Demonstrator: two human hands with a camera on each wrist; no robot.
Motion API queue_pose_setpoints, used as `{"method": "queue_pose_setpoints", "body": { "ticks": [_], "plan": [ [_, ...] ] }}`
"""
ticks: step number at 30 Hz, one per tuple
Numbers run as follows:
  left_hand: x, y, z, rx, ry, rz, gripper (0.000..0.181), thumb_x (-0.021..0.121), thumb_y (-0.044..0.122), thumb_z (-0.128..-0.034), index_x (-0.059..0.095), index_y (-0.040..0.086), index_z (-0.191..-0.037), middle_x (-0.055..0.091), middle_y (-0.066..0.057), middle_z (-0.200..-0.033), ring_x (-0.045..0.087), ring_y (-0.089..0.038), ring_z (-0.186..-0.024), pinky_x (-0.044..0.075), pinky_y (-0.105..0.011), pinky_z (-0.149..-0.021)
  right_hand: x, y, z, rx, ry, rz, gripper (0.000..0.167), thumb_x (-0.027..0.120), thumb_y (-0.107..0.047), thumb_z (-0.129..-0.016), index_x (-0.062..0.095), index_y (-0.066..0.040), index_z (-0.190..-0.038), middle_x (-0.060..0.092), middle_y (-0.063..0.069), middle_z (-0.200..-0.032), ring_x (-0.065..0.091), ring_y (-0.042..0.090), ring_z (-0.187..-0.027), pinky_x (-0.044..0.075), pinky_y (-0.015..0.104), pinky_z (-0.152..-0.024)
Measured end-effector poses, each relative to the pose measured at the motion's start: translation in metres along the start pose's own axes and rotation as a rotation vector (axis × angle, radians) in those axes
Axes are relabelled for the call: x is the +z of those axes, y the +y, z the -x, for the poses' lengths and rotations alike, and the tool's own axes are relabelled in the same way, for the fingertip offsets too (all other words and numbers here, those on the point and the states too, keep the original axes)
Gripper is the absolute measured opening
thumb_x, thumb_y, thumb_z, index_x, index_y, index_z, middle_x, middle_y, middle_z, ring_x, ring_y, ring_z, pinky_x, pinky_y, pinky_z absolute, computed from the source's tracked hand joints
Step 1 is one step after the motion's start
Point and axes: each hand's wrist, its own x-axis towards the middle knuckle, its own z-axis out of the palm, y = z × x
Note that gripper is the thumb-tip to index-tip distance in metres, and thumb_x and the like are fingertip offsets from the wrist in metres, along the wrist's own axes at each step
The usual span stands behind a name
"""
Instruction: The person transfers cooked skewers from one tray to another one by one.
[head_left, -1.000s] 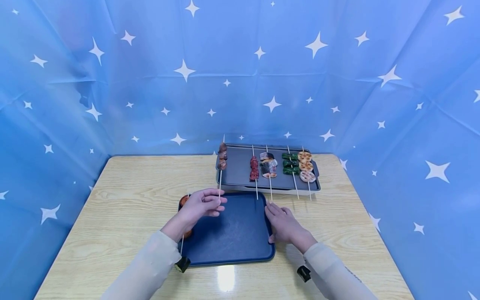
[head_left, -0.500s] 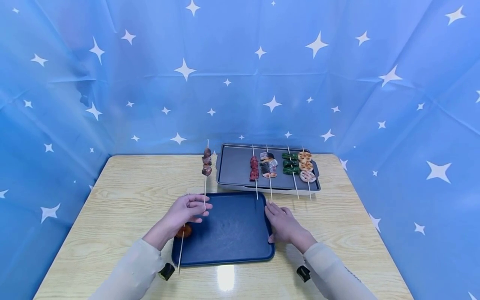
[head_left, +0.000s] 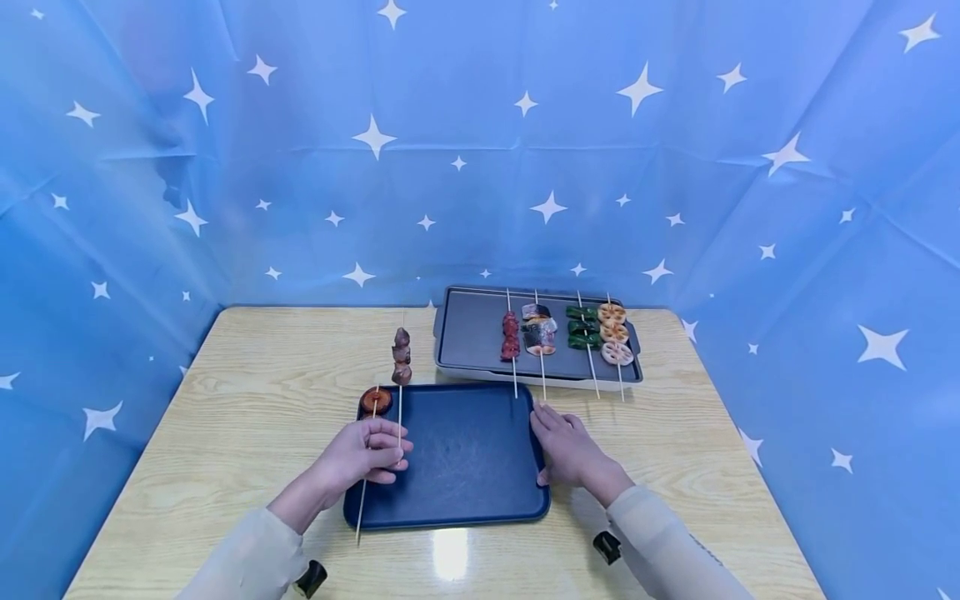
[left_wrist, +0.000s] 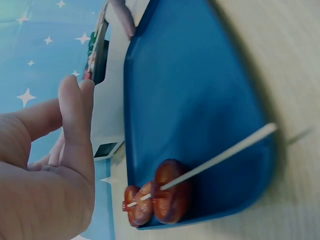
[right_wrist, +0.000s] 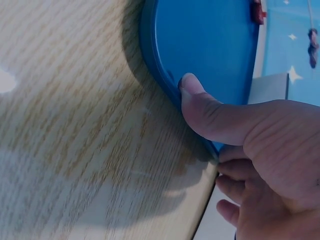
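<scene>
In the head view my left hand (head_left: 367, 454) pinches the bare stick of a skewer of dark brown meat chunks (head_left: 402, 354) between thumb and fingers, above the left part of a dark blue tray (head_left: 465, 467). The meat end points away from me, past the tray's far edge. A skewer of glossy reddish-brown round pieces (left_wrist: 172, 192) lies on the tray's left side, partly hidden by that hand in the head view. At the tray's right edge, my right hand (head_left: 567, 448) grips the rim; the right wrist view shows the thumb (right_wrist: 205, 107) over it.
Behind the tray stands a grey griddle (head_left: 472, 333). On it lie a red meat skewer (head_left: 510, 335), a fish skewer (head_left: 538, 335), a green vegetable skewer (head_left: 583, 327) and a lotus root skewer (head_left: 615, 333), sticks overhanging its front. A blue star-patterned curtain (head_left: 480, 208) surrounds the wooden table (head_left: 247, 400).
My left hand has carried the brown meat skewer left from the griddle's left edge, then lowered it toward me over the tray. The right hand stays on the rim.
</scene>
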Motion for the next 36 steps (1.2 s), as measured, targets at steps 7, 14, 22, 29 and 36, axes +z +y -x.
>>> {"method": "queue_pose_setpoints", "body": {
  "ticks": [7, 14, 22, 29, 36],
  "plan": [
    [0.007, -0.016, 0.011, -0.037, -0.011, -0.009, 0.041, 0.06, 0.0, -0.0924, 0.045, -0.015, -0.128, 0.064, -0.028, -0.12, 0.072, -0.025, -0.091, 0.062, -0.032, -0.069, 0.0, -0.001, 0.001, -0.003, 0.009, 0.005, 0.1, 0.088, -0.031, -0.067, 0.038, 0.008, -0.144, 0.031, 0.023, -0.156, 0.027, 0.037, -0.147, 0.03, 0.055, -0.112],
    [0.015, -0.031, 0.019, -0.068, -0.029, -0.04, 0.037, 0.06, -0.001, -0.0916, 0.047, -0.016, -0.123, 0.067, -0.025, -0.112, 0.072, -0.021, -0.084, 0.062, -0.031, -0.067, 0.0, -0.002, 0.001, 0.004, -0.006, 0.004, 0.1, 0.087, -0.031, -0.068, 0.037, 0.007, -0.145, 0.03, 0.023, -0.157, 0.026, 0.036, -0.148, 0.029, 0.054, -0.113],
    [0.021, -0.036, 0.025, -0.116, -0.002, -0.05, 0.033, 0.061, -0.004, -0.0899, 0.05, -0.015, -0.119, 0.07, -0.017, -0.103, 0.071, -0.017, -0.077, 0.062, -0.03, -0.065, -0.001, -0.002, 0.002, 0.013, -0.01, -0.008, 0.099, 0.087, -0.03, -0.069, 0.037, 0.007, -0.145, 0.03, 0.022, -0.157, 0.026, 0.036, -0.148, 0.028, 0.054, -0.114],
    [0.027, -0.043, 0.028, -0.123, 0.02, -0.03, 0.035, 0.061, -0.007, -0.0884, 0.048, -0.018, -0.119, 0.07, -0.019, -0.102, 0.07, -0.015, -0.074, 0.062, -0.03, -0.066, -0.001, -0.003, 0.002, 0.012, -0.006, -0.002, 0.098, 0.087, -0.031, -0.069, 0.038, 0.007, -0.145, 0.031, 0.022, -0.157, 0.027, 0.036, -0.147, 0.029, 0.055, -0.114],
    [0.027, -0.044, 0.027, -0.143, 0.051, -0.061, 0.035, 0.062, -0.006, -0.0878, 0.049, -0.016, -0.119, 0.071, -0.017, -0.1, 0.069, -0.014, -0.069, 0.061, -0.03, -0.063, 0.0, -0.002, 0.001, 0.014, -0.008, 0.002, 0.098, 0.087, -0.031, -0.069, 0.038, 0.006, -0.145, 0.03, 0.022, -0.157, 0.026, 0.036, -0.148, 0.029, 0.054, -0.114]
  ]
}}
